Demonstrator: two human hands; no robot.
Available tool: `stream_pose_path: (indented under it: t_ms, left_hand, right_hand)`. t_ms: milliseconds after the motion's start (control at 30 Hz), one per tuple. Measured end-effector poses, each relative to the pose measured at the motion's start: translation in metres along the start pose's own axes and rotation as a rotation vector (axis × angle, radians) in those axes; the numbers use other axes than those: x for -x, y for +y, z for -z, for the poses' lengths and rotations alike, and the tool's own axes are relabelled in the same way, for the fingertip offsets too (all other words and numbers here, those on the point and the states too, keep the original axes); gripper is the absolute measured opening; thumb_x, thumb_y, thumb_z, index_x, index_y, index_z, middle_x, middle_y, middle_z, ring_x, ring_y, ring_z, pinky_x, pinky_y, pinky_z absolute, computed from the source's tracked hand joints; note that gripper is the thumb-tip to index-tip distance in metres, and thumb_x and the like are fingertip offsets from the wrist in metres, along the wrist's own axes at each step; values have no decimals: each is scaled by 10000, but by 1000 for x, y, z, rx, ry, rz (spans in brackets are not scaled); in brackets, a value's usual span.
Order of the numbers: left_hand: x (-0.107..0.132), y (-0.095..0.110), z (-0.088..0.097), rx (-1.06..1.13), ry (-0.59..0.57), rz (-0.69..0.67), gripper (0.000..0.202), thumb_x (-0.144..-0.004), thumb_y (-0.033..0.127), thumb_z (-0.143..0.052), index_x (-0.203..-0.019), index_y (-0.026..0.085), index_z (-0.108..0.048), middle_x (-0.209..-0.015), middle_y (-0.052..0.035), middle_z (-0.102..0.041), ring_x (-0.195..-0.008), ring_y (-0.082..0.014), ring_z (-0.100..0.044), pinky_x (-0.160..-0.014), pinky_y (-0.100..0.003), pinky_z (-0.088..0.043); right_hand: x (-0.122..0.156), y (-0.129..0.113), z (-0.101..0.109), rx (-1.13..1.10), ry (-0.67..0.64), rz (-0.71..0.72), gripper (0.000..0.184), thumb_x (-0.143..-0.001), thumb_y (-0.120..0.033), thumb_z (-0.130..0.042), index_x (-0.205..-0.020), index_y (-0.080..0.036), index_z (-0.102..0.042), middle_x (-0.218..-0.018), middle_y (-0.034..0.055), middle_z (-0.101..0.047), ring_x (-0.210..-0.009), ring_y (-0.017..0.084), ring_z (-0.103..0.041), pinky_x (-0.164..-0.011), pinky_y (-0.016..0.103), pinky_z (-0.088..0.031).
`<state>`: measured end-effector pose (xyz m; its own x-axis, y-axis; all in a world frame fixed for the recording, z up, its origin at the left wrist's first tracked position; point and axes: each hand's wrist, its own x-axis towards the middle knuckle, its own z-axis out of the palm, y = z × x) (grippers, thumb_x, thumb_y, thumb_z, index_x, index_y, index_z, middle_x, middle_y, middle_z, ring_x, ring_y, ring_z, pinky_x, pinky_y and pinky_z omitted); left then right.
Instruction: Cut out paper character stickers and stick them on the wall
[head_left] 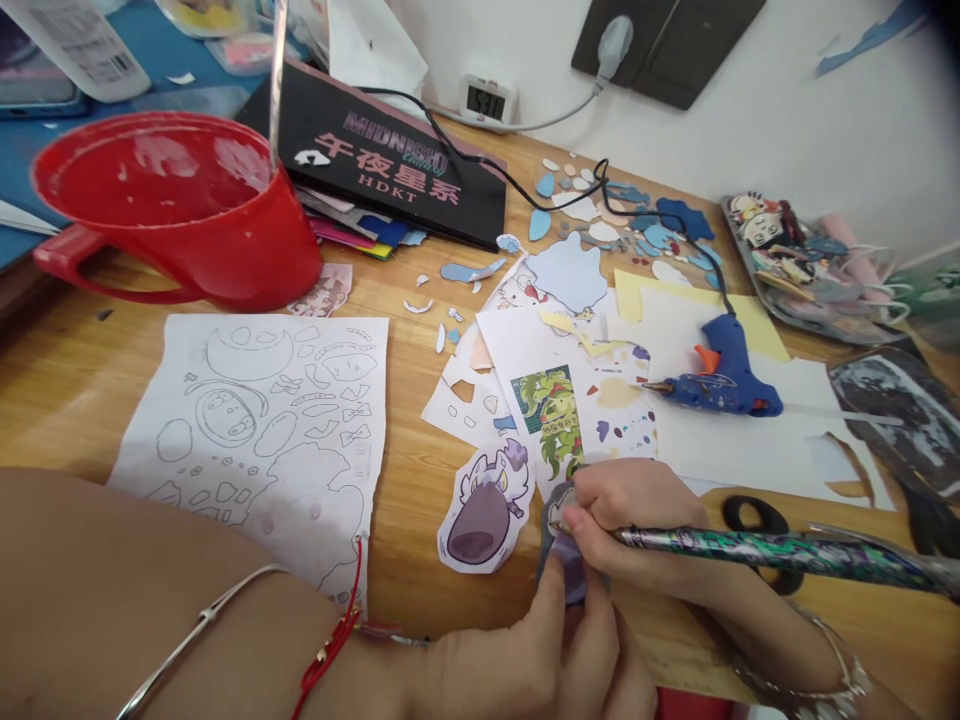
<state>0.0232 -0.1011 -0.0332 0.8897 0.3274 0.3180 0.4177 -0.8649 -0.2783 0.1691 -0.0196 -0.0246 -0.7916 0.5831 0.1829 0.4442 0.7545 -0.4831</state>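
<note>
- Head view, left arm: the forearm comes in from the lower left and runs across the bottom, and the left hand (525, 660) has its fingers pointing up, pinched on a small purple piece (572, 568).
- Right arm reaches in from the lower right. The right hand (637, 505) is curled with fingers closed around a patterned pen (720, 550), working right up against the other hand.
- Hard to see: the grey piece (551, 545) by the pen tip is half covered by fingers, so I can't tell if the purple bit is stuck to it. Left hand's lower edge is cut off, the pen's back end runs out of frame on the right, and the left forearm hides part of the printed sheet (322, 400).
- Pen lies nearly sideways, tip left over the grey piece, back end right and a bit lower. Purple piece sits just below the tip, long axis roughly up-down.
</note>
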Motion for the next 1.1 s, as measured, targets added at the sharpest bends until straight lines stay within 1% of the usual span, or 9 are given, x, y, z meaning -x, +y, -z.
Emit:
stream_pose_path:
  t_ms: [133,233,400,467,600,733,833,967,1100]
  left_hand:
    - [-1,-5,3,-5,-14,-33,260,-851,234,-393,-1027,152,-565,-1008,-63,-606,-903,-197,-585,-811,-359,-479]
    - [0,-10,6,-4,-28,-66,271,-847,232,-378,-1015,137,-569,-991,-64,-607,-911,-195,-591,-795,-342,-483]
    - [1,-13,10,-6,-76,-91,338,-857,254,-332,-1105,156,-541,-1046,-54,-592,-948,-188,-583,-838,-348,-481]
    - [0,-13,10,-14,-80,-84,331,-862,237,-330,-1108,173,-542,-1055,-42,-595,-948,-179,-582,-836,-333,-486]
    - [-2,-13,9,-19,-64,-80,298,-864,211,-342,-1052,180,-571,-1032,-35,-607,-928,-180,-586,-792,-319,-500]
    - [-2,-12,10,-21,-58,-73,296,-865,199,-342,-1047,194,-576,-1032,-29,-611,-934,-178,-583,-789,-314,-501]
    - [-1,-9,8,-22,-52,-63,310,-856,178,-321,-1019,193,-585,-1005,-31,-621,-933,-193,-591,-786,-325,-511]
    - [0,-5,5,-30,-36,-33,330,-846,129,-291,-1026,189,-562,-1019,-26,-607,-963,-224,-595,-757,-337,-539]
    - [0,-4,4,-46,-18,-20,340,-842,98,-275,-1007,179,-561,-1011,-29,-608,-962,-231,-600,-745,-332,-554]
  right_hand:
    - [0,0,1,-8,-6,9,346,-790,-129,-426,-503,-177,-238,-429,-40,-337,-421,61,-314,-418,216,-273]
    - [0,0,1,-20,-11,10,345,-793,-128,-427,-504,-178,-244,-432,-40,-344,-422,61,-319,-420,218,-265]
    - [1,1,2,-32,-40,-21,346,-798,-137,-418,-513,-183,-227,-445,-42,-323,-425,65,-290,-426,218,-276]
    - [1,1,1,-56,-48,-10,357,-801,-130,-416,-513,-181,-211,-450,-41,-317,-432,65,-290,-434,213,-284]
    - [1,1,0,-104,34,0,369,-794,-92,-417,-516,-181,-192,-458,-50,-288,-436,65,-267,-441,203,-292]
    - [2,2,-2,-154,69,19,351,-791,-79,-439,-529,-179,-228,-483,-60,-305,-454,59,-281,-461,197,-293]
    - [4,3,-4,-187,108,3,344,-771,-57,-462,-543,-184,-239,-490,-67,-293,-451,60,-269,-450,209,-274]
    - [6,4,-5,-279,113,2,317,-755,-55,-488,-573,-193,-268,-502,-74,-328,-457,60,-301,-454,213,-278]
    - [6,4,-5,-317,113,-16,315,-751,-35,-481,-583,-191,-265,-512,-75,-325,-464,56,-294,-457,209,-270]
